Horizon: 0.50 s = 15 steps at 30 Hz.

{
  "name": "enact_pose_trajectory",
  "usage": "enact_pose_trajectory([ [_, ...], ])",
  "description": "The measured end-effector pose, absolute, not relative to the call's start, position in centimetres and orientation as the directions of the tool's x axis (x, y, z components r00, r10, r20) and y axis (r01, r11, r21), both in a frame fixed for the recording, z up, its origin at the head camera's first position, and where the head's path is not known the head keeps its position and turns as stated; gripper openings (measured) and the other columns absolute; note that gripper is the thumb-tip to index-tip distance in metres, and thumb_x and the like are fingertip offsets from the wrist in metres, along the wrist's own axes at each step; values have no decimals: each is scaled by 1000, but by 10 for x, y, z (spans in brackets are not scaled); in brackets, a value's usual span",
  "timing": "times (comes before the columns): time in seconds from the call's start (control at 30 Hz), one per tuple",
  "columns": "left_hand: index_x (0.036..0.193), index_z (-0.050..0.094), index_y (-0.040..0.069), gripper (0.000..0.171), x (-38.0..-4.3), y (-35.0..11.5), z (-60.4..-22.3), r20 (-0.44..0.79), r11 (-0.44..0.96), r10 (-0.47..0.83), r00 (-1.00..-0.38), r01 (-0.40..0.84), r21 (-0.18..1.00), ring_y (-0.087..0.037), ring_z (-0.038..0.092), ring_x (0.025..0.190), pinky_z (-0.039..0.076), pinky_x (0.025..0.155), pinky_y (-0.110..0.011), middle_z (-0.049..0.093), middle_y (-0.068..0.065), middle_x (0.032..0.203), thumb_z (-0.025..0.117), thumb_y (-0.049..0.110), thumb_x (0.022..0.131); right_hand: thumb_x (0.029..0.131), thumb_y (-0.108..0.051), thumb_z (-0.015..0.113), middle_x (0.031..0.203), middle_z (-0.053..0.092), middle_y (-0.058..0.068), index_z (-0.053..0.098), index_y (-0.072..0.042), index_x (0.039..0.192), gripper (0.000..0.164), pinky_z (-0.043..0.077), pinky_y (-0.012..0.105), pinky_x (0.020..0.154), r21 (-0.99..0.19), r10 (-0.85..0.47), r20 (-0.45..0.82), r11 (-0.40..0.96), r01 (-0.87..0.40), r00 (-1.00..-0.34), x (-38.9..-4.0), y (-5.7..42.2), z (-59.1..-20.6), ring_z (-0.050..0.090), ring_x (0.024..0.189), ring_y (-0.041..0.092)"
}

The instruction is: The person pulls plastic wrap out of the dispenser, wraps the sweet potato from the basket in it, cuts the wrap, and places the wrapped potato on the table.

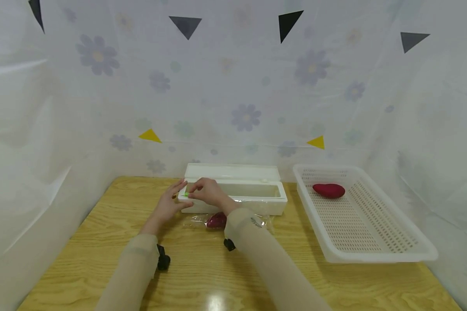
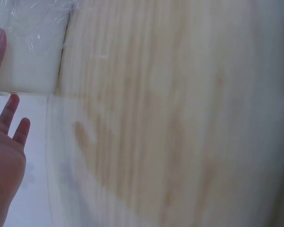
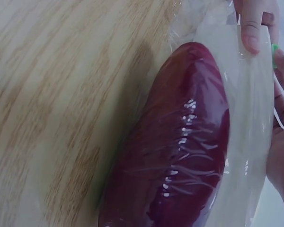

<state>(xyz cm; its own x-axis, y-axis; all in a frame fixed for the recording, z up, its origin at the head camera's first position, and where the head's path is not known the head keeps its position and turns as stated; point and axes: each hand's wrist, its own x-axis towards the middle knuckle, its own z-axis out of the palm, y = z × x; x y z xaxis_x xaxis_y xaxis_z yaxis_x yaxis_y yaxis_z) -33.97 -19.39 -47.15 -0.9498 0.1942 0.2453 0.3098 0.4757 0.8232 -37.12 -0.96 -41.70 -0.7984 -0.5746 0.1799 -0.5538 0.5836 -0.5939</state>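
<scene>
A white cling film dispenser box (image 1: 272, 208) lies at the back of the table with its lid raised. My left hand (image 1: 166, 207) holds the box's left end, thumb on the front face and other fingers toward the back. At that same end my right hand (image 1: 209, 192) pinches a small green slide cutter (image 1: 186, 195) on the front rim. Clear cling film (image 1: 196, 220) hangs from the box onto the table. A dark red sweet potato (image 3: 175, 142) lies under the film in front of the box, partly hidden by my right forearm in the head view.
To the right stands a white perforated basket (image 1: 381, 258) with another red sweet potato (image 1: 329, 191) inside. A flowered sheet (image 1: 246, 118) hangs behind the table (image 1: 202, 268), close to the box's lid.
</scene>
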Motion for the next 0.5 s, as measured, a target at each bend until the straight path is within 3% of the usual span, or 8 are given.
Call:
enact_pose_trajectory([
  [0.33,147,34,13,82,-341,-195,-470,240,487,191,-952,304,819,-31,20,141,30,106,-54,20,-7,156,76,30,78,86,-19,70,99,65,3,69,-10,88,10,47,41,92,-615,-631,255,479,-626,-733,-376,0,-421,59,100,21],
  [0.5,147,34,13,82,-339,-194,-468,235,493,187,-954,298,818,-32,21,141,30,106,-55,21,-6,156,76,29,79,85,-21,71,100,64,0,69,-12,86,9,48,35,90,-581,-635,280,484,-654,-720,-379,3,-424,58,98,15],
])
